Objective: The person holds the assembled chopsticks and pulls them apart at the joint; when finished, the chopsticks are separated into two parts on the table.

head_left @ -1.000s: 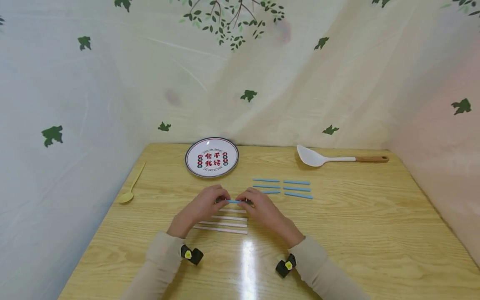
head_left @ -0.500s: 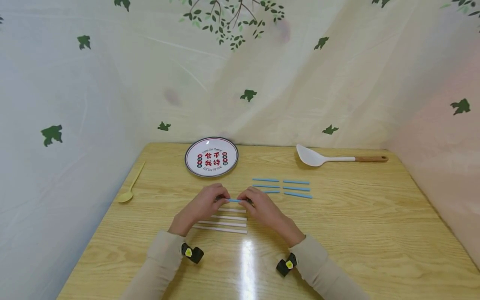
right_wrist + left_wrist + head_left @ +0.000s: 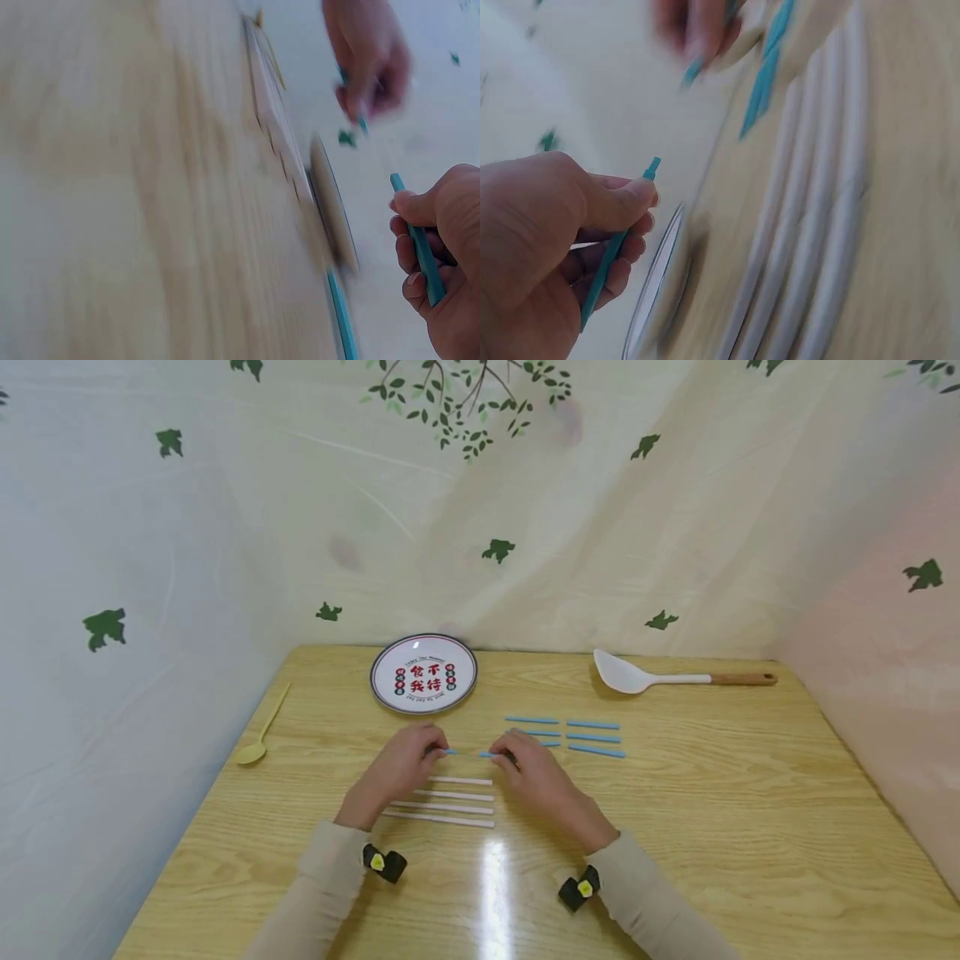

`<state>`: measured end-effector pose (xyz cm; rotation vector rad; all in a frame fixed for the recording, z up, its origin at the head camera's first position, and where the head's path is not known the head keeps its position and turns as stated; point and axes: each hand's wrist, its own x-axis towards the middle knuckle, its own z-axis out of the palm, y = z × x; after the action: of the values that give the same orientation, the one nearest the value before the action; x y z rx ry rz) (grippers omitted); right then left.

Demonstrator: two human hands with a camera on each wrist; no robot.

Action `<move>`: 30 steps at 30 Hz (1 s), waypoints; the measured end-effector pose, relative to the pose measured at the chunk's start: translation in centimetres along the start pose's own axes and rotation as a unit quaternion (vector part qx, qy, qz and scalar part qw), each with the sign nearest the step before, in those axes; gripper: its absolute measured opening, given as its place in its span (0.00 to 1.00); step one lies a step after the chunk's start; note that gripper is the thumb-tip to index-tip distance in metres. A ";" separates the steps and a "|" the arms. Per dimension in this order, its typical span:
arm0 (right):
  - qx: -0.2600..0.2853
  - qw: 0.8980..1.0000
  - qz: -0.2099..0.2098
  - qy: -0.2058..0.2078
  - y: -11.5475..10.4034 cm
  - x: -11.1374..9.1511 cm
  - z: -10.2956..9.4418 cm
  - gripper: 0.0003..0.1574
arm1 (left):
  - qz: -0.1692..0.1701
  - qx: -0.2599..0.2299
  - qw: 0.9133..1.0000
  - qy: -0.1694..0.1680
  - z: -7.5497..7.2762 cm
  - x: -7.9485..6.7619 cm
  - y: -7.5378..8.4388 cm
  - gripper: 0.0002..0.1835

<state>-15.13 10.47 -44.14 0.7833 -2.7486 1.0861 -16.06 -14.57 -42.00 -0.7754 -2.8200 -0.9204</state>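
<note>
My left hand (image 3: 397, 770) pinches one half of a blue chopstick (image 3: 604, 274); a narrower stub shows at its end, just past the thumb. Between the thumb and curled fingers of my right hand (image 3: 531, 772) is the other blue chopstick half (image 3: 424, 262). The two halves point at each other above the table, with a gap between their ends. Several pale pinkish-white chopsticks (image 3: 453, 808) lie side by side just in front of the hands. Beyond the right hand, several blue chopstick halves (image 3: 594, 738) lie on the wood in two columns.
A white plate (image 3: 384, 687) with a dark rim and red characters stands at the back. A yellow spoon (image 3: 255, 750) lies at the left edge of the wooden table (image 3: 750, 827). At the back right is a white turner (image 3: 630, 677) with a wooden handle.
The blue chopstick was in one line between both hands and has come apart in two. My left hand has moved a little left, my right hand a little right, both slightly farther back.
</note>
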 end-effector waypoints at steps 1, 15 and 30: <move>0.003 1.000 0.010 0.007 0.6 -0.3 -0.5 0.07 | -0.014 0.008 1.000 0.010 -0.5 -0.3 -0.7 0.03; 0.016 0.996 0.003 0.089 4.9 -2.5 -4.2 0.08 | -0.031 -0.016 0.999 0.021 -1.3 0.2 -0.8 0.03; -0.024 0.994 0.039 0.101 7.6 -4.6 -6.7 0.09 | 0.003 -0.021 0.998 -0.053 5.2 4.4 3.6 0.08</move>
<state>-15.58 21.56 -45.03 0.5318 -2.6434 1.0456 -17.71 -7.15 -43.38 -0.8636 -2.8958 -0.9677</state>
